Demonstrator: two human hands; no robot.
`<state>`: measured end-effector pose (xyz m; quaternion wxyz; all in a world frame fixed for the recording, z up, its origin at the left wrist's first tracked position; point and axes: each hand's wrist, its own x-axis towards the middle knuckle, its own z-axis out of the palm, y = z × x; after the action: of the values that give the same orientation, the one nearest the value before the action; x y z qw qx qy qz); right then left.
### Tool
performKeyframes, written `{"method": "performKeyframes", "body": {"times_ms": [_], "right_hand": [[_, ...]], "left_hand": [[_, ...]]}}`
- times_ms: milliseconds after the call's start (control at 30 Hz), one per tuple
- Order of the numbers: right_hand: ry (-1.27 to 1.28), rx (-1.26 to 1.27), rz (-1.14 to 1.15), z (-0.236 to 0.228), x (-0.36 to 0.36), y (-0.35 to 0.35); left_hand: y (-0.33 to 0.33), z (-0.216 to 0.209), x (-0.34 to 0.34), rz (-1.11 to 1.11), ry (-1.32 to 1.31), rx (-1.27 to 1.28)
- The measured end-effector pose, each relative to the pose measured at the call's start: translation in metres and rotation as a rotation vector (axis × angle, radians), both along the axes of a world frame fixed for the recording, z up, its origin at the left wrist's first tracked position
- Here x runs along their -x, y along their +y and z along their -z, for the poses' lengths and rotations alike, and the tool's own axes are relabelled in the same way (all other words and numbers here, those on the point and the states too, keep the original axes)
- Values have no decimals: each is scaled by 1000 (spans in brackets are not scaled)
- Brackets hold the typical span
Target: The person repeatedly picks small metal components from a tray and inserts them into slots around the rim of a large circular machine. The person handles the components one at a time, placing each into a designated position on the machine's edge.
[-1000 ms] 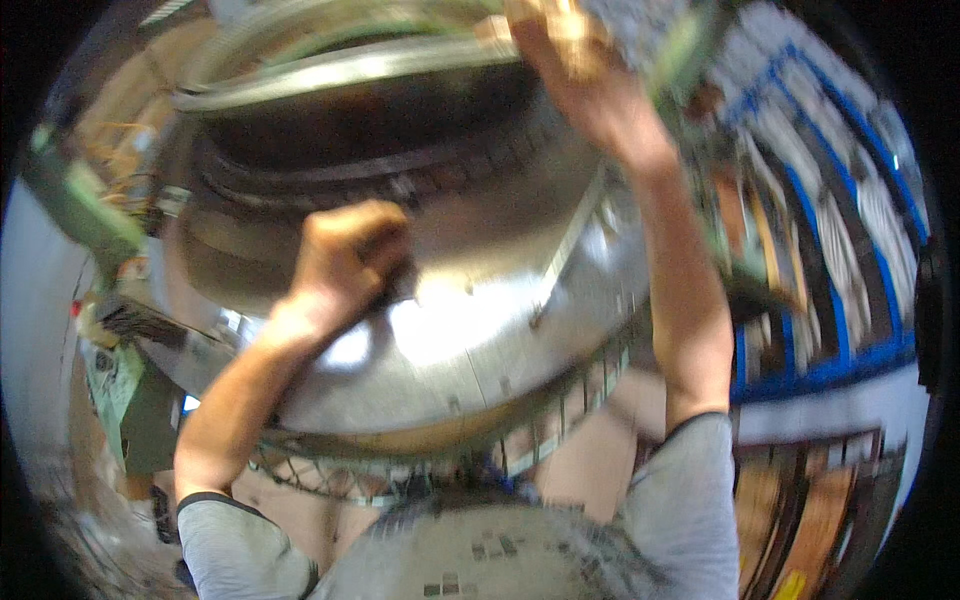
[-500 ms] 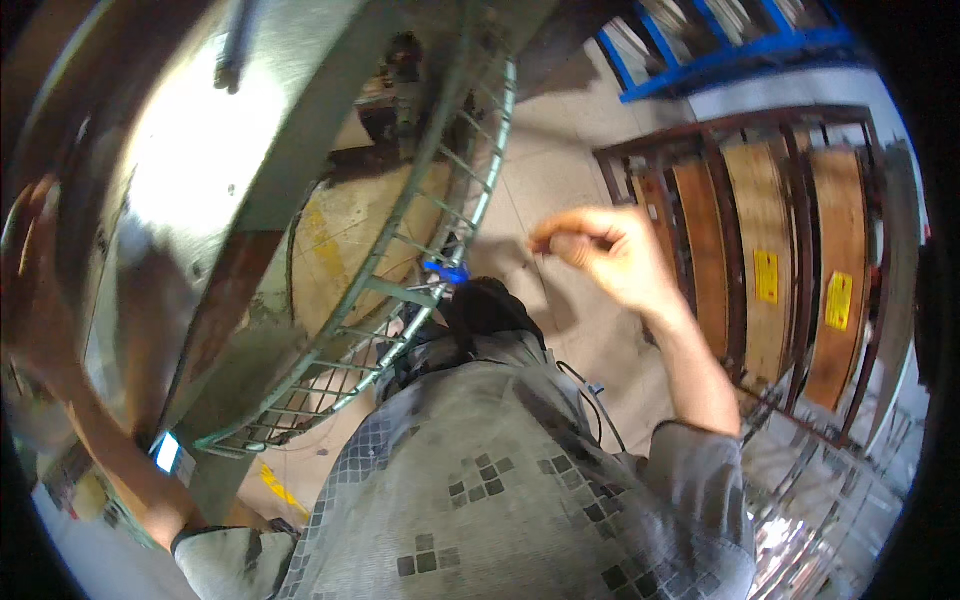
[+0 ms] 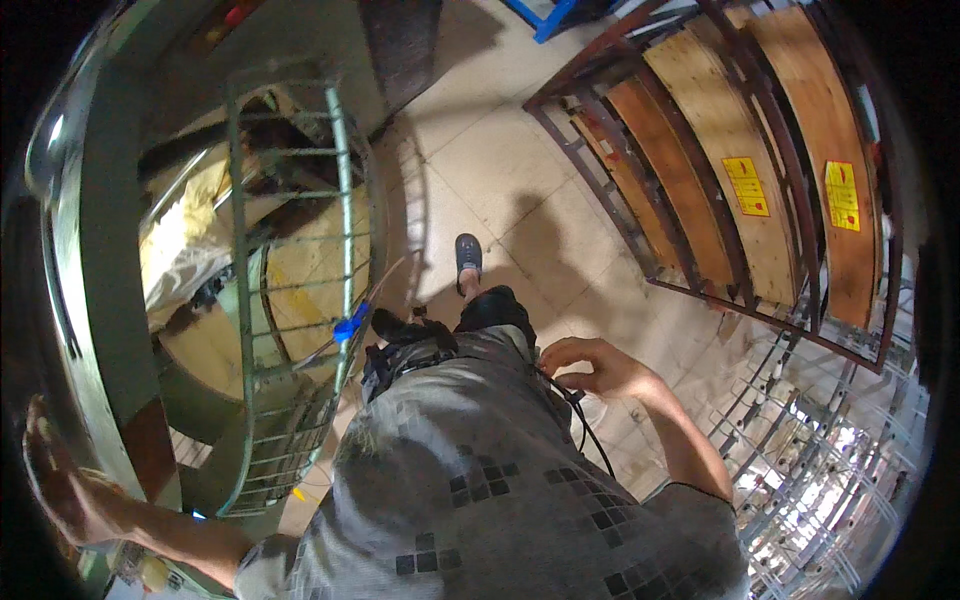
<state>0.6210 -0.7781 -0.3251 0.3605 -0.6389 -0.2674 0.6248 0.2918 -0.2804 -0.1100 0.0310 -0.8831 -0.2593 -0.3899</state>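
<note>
At the far left, my left hand [image 3: 65, 490] is raised beside the green metal machine frame [image 3: 105, 300], its fingers stretched out with nothing visible in them. In front of my right hip, my right hand [image 3: 605, 370] has its fingers curled in toward the thumb. A thin black cable [image 3: 597, 440] hangs right by those fingertips. Whether the fingers grip the cable or some small thing is hidden.
A green barred guard [image 3: 342, 200] stands at my left, a blue tie or clip [image 3: 350, 325] on its bar. At the right stands a dark red rack of wooden boards [image 3: 770, 150], with wire racks [image 3: 800, 480] nearer me. My shoe [image 3: 467, 252] is on the tiled floor [image 3: 480, 150].
My body has turned and stepped along the floor. My right hand has dropped from in front of me to beside my hip. My left hand has moved lower, beside the machine frame.
</note>
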Motion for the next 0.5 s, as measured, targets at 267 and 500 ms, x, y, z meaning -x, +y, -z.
{"method": "performKeyframes", "body": {"times_ms": [267, 500], "right_hand": [[135, -208, -209, -24, -124, -73], [160, 373, -348, 16, -149, -94]], "left_hand": [[-60, 47, -193, -100, -176, 368], [-57, 66, -272, 106, -284, 690]]}}
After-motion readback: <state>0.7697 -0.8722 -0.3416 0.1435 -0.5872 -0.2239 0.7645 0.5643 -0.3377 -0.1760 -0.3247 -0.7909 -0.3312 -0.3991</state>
